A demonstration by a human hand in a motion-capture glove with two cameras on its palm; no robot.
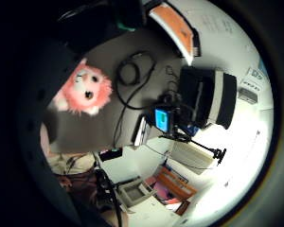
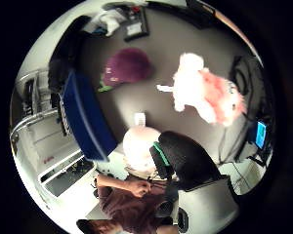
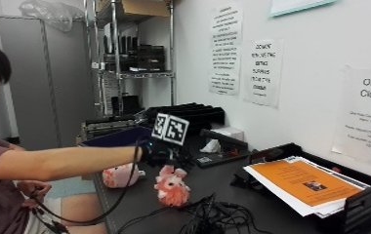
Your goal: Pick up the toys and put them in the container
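I see the pink-and-white plush toy [image 3: 172, 187] on the dark table [image 3: 237, 204], directly beneath my gloved right hand [image 3: 163, 155] and apart from it; a purple toy [image 2: 128, 66] and the blue container [image 3: 119, 137] lie beyond; finger state I cannot tell.

A dark table [image 3: 237, 195] carries a pink plush toy [image 3: 173, 187] below the gloved right hand [image 3: 163, 155], a purple toy [image 2: 128, 66] and a blue container [image 2: 88, 119] beyond, cables [image 3: 208, 219] nearby.

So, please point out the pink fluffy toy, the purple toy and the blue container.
pink fluffy toy [image 3: 173, 187], outside view, its body.
purple toy [image 2: 129, 66], thumb side palm view, its middle.
blue container [image 2: 88, 119], thumb side palm view, its wall.
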